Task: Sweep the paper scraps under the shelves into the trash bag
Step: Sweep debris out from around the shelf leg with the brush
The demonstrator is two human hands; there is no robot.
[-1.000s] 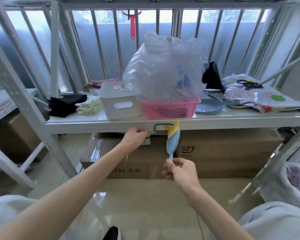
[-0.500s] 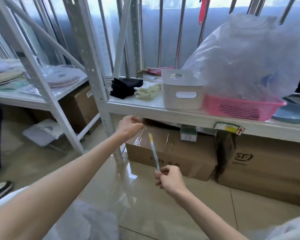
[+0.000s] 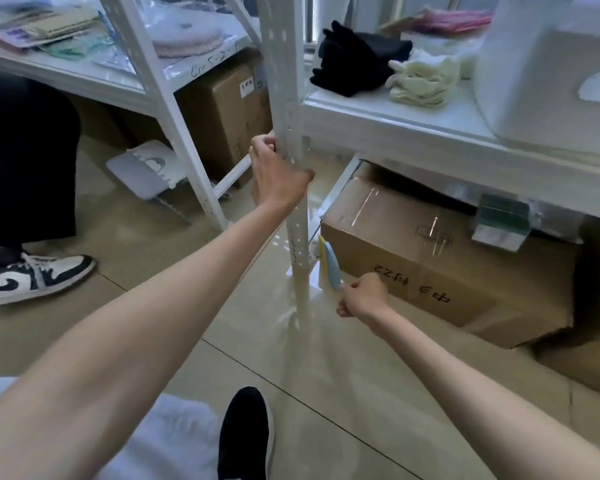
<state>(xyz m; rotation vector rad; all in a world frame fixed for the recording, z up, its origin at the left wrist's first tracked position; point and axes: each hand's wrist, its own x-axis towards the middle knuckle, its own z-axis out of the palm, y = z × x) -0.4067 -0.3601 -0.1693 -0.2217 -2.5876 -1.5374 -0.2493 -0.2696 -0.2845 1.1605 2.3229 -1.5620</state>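
My left hand (image 3: 277, 169) grips the white upright post (image 3: 284, 81) of the shelf unit at about shelf height. Low down near the floor, my right hand (image 3: 361, 295) holds a small blue and yellow brush (image 3: 329, 263) by its handle. The brush head points up and to the left, close to the foot of the post and to the corner of a cardboard box (image 3: 437, 258) under the shelf. A small white scrap (image 3: 313, 251) shows beside the post, just behind the brush. No trash bag is in view.
The white shelf (image 3: 395, 129) carries black cloth (image 3: 354, 60), pale gloves (image 3: 420, 81) and a white bin (image 3: 548, 74). Another box (image 3: 226, 116) and a flat white pad (image 3: 146, 171) lie under the left shelf. A person's sneaker (image 3: 28, 275) stands at left; my black shoe (image 3: 246, 434) below.
The view has swung left and down. My left hand left the shelf edge and took hold of the upright post. My right hand lowered the brush to the floor by the post's foot.
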